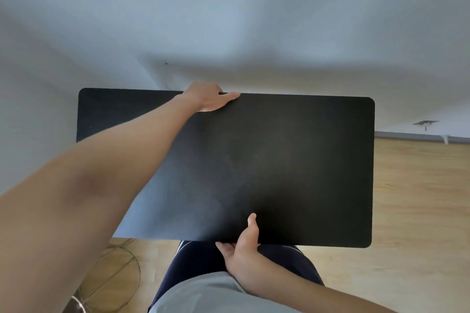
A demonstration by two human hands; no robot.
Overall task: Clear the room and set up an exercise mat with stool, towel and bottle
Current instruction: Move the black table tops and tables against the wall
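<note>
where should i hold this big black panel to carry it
Take the black panel by its two long edges, near their middles: left grip hooked over the far edge, right grip under the near edge, thumb on top. It is wide, thin and flat with no handle, so opposite edges balance it.

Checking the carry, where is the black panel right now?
The black panel fills the head view's centre, left hand gripping its far edge, right hand its near edge, wall behind.

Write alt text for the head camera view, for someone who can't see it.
A person holds a flat black board with rounded corners: the left hand grips its far edge, the right hand its near edge. A white wall and wooden floor lie beyond.
</note>
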